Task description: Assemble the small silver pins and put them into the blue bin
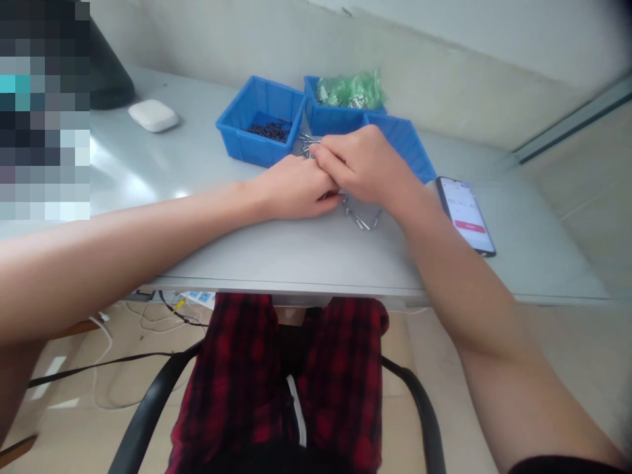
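My left hand (296, 187) is on the table in front of the blue bins, its fingers curled in. My right hand (368, 164) meets it from the right, closed, its fingertips over the left hand's fingers. What the fingers hold is hidden. Thin silver metal pieces (307, 143) show just beyond the knuckles, and more bent silver pieces (363, 220) lie on the table below the right hand. Beyond the left hand stands a blue bin (241, 143) with dark screw-like parts (271, 130). A second blue bin (407, 141) is partly covered by my right hand.
Behind, another blue bin (328, 122) holds a green plastic bag (353, 90) of silver parts. A lit phone (467, 214) lies to the right. At the left are a white rounded case (153, 115) and a dark object (111, 66). The wall runs behind the table.
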Available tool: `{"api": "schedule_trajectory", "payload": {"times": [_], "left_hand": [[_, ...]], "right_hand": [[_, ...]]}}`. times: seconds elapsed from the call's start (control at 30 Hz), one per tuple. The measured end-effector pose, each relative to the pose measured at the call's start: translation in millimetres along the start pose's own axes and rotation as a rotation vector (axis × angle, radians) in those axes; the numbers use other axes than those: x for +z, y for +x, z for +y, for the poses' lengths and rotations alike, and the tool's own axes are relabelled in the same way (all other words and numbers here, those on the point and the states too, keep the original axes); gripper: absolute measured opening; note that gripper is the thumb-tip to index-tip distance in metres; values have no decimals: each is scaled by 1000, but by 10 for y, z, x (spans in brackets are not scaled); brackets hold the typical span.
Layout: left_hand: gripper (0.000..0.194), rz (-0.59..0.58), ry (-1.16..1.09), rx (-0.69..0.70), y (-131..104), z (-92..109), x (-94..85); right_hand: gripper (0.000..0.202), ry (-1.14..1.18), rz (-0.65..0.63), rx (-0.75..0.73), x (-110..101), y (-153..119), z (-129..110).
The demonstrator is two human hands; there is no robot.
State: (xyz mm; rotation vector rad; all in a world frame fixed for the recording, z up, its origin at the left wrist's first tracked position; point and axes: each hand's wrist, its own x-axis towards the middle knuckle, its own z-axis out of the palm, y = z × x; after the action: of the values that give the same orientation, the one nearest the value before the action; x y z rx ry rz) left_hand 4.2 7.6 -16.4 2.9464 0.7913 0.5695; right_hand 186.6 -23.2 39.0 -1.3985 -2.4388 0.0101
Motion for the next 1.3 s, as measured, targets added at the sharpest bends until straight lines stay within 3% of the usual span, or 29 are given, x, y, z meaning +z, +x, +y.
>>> {"api": "schedule_trajectory", "payload": {"times": [1.07,1.3], "left_hand": [[42,-24,50,18,5,28,-27],[44,-47,29,-9,6,29,-23]], "right_hand": [[53,45,26,-12,63,5,91],[46,-12,-104,89,-98,-22,-110]]}}
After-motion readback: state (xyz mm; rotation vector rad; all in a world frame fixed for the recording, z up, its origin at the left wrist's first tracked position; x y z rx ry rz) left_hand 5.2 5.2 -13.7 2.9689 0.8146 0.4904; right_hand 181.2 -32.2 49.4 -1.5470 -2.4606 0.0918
